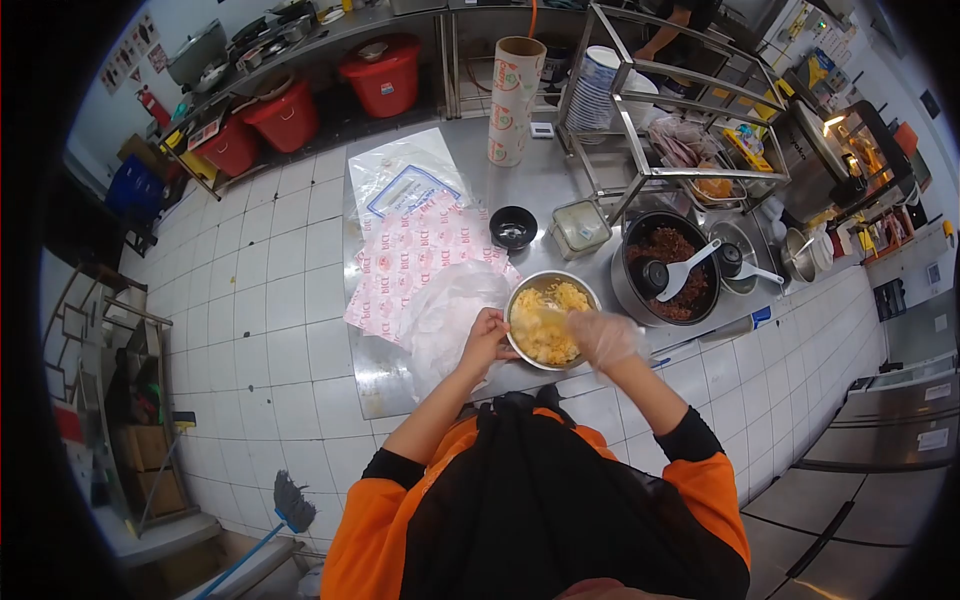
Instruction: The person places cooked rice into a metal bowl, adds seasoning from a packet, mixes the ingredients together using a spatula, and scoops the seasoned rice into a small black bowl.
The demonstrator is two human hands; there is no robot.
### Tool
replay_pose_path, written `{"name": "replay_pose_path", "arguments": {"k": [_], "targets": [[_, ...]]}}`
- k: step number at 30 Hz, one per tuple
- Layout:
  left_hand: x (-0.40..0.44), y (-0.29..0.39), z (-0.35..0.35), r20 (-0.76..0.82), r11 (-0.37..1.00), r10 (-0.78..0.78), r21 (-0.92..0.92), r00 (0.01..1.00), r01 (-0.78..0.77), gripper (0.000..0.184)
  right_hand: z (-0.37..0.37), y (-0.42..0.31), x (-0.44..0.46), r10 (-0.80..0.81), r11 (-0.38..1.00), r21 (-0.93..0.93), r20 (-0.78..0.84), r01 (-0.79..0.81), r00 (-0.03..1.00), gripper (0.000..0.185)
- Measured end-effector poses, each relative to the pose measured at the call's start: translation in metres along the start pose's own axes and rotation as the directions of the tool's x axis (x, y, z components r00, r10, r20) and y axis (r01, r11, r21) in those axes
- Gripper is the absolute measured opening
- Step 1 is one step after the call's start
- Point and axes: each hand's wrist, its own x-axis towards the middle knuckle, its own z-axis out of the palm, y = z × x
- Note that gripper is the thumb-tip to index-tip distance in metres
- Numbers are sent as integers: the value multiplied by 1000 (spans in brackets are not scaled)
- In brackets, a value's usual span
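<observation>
A metal bowl of yellow, crumbly food, perhaps egg, stands at the near edge of the steel table. My left hand is bare and grips the bowl's left rim. Over its right side is my right hand in a clear plastic glove, fingers closed and slightly blurred. A pale, see-through shape reaches from those fingers into the food; its kind is unclear. A crumpled clear plastic bag lies beside my left hand. To the right sits a black pot of dark reddish-brown food with a white spatula on it.
Red-printed paper sheets lie left on the steel table. Behind the bowl stand a small black bowl, a square container and a printed roll. A metal rack rises at the back right, with another person's arm beyond.
</observation>
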Motion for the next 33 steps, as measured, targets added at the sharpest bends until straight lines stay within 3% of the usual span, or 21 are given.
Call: {"name": "replay_pose_path", "arguments": {"k": [1,4,7,9,12,15,18,21,24,27,30,32,33], "targets": [[1,-2,1,-3,1000,3,8,1000,-3,18,0,-7,-7,-35,999,16,-31,36,999,17],[0,-8,3,3,1000,6,13,1000,-6,18,19,-30,-9,89,994,57,41,-91,995,15],[-3,-10,4,3,1000,22,-15,1000,-22,18,43,-6,10,95,995,-12,23,-95,995,15],[-1,-17,4,-21,998,52,-20,998,-53,16,8,-4,2,199,980,27,-37,-198,979,16],[-9,-13,9,-104,994,-70,-91,992,61,17,-14,9,10,384,923,49,-45,-382,922,16],[-9,-21,0,36,932,-161,-322,986,164,29,-17,8,10,478,877,67,-3,-476,879,17],[-35,-9,1,-58,860,-142,-502,988,94,48,6,10,16,454,888,72,20,-454,891,18],[-64,39,33,0,895,-81,-439,997,73,48,-2,12,12,468,874,115,63,-472,882,19],[-51,66,78,81,929,-123,-340,989,144,67,0,17,11,473,870,123,64,-478,879,20],[-22,57,90,90,942,-63,-324,994,89,58,-18,20,3,468,876,113,38,-469,883,19],[-25,62,75,270,879,111,-475,957,31,64,-30,20,-6,428,895,126,24,-428,903,20],[-19,60,63,180,908,289,-363,940,-209,65,-34,16,-13,347,923,171,20,-346,938,22],[-14,58,55,148,897,383,-297,912,-328,66,-25,11,-13,291,949,104,80,-298,953,22]]}}
